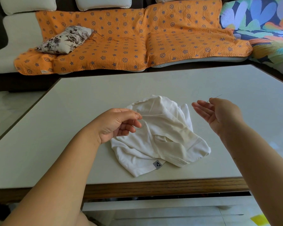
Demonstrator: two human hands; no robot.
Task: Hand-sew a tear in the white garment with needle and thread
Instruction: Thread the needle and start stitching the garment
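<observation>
Garment (162, 144) lies crumpled mid-desk (72, 128), btw both arms. Head view: left grip (119, 123) pinches thread (152, 115) just above it. Right grip (219, 111) pinches needle (216, 96), other fingers loose. Cloth prob. soft, light, limp, so pinch a fold beside the tear. Needle thin, prob. slippery.

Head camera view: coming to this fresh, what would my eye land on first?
A crumpled white garment lies in the middle of the table. Above it the left hand pinches a fine thread, and off to the right the right hand pinches a thin needle. Behind the table, a bright orange cover with a flowered pillow on it spreads over the sofa.
</observation>
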